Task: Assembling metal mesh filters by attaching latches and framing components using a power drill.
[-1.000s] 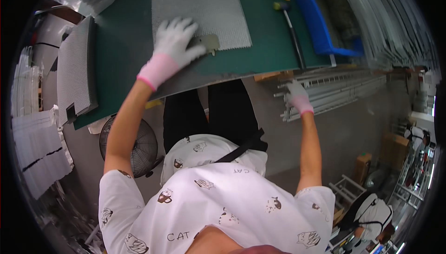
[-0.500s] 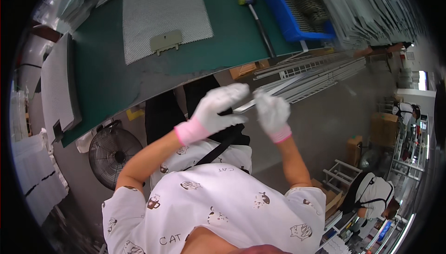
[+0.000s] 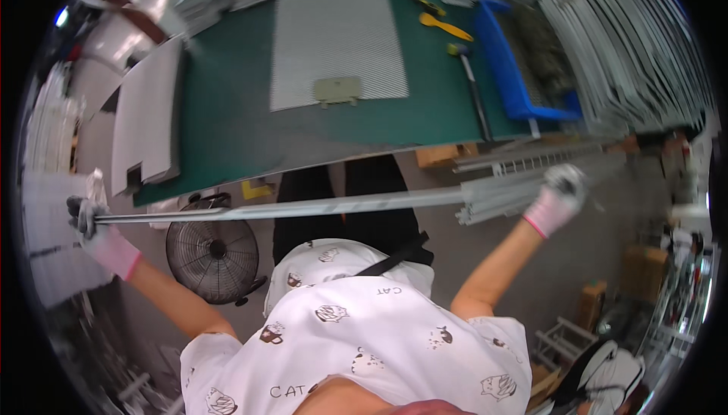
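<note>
Green cutting-mat workbench (image 3: 227, 134) fills the top of the view, with a big grey mesh sheet (image 3: 337, 39) lying flat near its far edge, a small beige metal clip (image 3: 337, 90) on the sheet's near edge, and a blue plastic bin (image 3: 523, 73) at the right corner. Below the bench's near edge, a long thin silver metal strip (image 3: 303, 208) runs left-right across the person's front, held off the bench. Left hand (image 3: 87, 221) in a grey glove is clenched round its left end, while the white-gloved right hand (image 3: 560, 191) grips the far right end by a rack of more strips (image 3: 523, 180), so each hand's at one tip.

Both hands have parted: left hand (image 3: 89, 221) and right hand (image 3: 560, 191) now hold a long metal strip (image 3: 303, 207) outstretched, below the bench (image 3: 227, 134).
</note>
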Available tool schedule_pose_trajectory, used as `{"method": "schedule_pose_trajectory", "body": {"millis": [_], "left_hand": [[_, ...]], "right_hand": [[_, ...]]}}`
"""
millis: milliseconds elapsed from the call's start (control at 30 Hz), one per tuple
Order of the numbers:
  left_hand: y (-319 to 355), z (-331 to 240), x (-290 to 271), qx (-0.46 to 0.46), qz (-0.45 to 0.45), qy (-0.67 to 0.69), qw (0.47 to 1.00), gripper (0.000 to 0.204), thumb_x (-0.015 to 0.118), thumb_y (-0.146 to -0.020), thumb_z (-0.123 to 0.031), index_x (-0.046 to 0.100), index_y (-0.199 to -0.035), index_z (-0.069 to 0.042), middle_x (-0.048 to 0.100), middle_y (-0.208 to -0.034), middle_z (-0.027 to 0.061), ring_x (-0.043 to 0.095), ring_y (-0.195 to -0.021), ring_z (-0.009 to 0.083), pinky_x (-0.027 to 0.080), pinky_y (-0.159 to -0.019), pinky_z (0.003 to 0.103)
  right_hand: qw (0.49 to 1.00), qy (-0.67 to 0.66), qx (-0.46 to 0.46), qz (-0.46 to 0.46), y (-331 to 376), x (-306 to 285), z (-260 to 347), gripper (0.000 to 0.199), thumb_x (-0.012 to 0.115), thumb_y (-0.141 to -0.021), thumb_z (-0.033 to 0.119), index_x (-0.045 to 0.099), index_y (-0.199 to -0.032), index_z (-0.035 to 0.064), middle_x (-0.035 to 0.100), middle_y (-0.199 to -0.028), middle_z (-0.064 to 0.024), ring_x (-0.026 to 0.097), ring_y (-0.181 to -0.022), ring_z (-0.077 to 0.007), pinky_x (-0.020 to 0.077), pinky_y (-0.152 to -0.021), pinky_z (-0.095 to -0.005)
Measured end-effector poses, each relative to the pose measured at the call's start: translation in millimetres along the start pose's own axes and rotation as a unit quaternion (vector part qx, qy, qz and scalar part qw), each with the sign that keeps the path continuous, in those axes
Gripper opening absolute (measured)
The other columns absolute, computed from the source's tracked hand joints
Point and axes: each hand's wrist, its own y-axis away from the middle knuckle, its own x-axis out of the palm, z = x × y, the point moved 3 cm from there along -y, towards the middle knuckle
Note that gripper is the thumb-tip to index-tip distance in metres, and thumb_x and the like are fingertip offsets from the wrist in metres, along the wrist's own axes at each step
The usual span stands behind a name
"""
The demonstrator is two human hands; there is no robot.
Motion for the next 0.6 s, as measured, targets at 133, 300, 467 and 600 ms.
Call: {"method": "schedule_pose_trajectory", "body": {"millis": [133,300,467,600], "left_hand": [[-9.3,-35.7,36.1,0.129,-0.038,-0.166,0.977,0.034,0.05,-0.09,-0.013,0.051,-0.118,0.007,0.048,-0.063,0.0074,0.035,-0.04,0.0109,0.038,-0.053,0.022],[-85.3,159.7,41.3,-0.219,0.1,-0.291,0.926,0.042,0.046,-0.098,-0.036,0.053,-0.119,-0.001,0.057,-0.091,0.0076,0.057,-0.073,0.0146,0.051,-0.062,0.028],[-80.3,320.5,-10.1,-0.169,-0.083,-0.608,0.771,0.043,0.043,-0.1,-0.045,0.057,-0.098,-0.005,0.042,-0.066,-0.0057,0.033,-0.047,0.0034,0.028,-0.044,0.02],[-54.5,329.1,-57.4,-0.206,-0.149,-0.658,0.709,0.041,0.043,-0.101,-0.038,0.057,-0.112,0.0,0.046,-0.07,-0.0017,0.042,-0.048,0.0054,0.034,-0.044,0.021]], "right_hand": [[0.951,0.184,-0.03,0.245,28.1,113.5,-9.8,0.027,0.047,-0.098,0.027,0.046,-0.084,0.0044,0.042,-0.063,0.003,0.041,-0.049,-0.0051,0.0398,-0.046,-0.0208],[0.796,0.502,0.107,0.32,19.9,145.6,-184.8,0.051,0.049,-0.097,0.023,0.035,-0.141,-0.0009,0.051,-0.09,-0.0051,0.049,-0.066,-0.0101,0.0428,-0.049,-0.0207],[0.753,0.493,0.343,0.269,-96.1,78.6,-285.8,0.038,0.054,-0.097,0.032,0.053,-0.121,0.0019,0.056,-0.082,-0.0019,0.052,-0.067,-0.0081,0.0443,-0.057,-0.02],[0.832,0.519,0.188,0.061,-97.2,5.2,-290.1,0.019,0.053,-0.097,0.026,0.052,-0.097,0.0063,0.048,-0.069,0.0001,0.041,-0.053,-0.0085,0.0338,-0.047,-0.0231]]}}
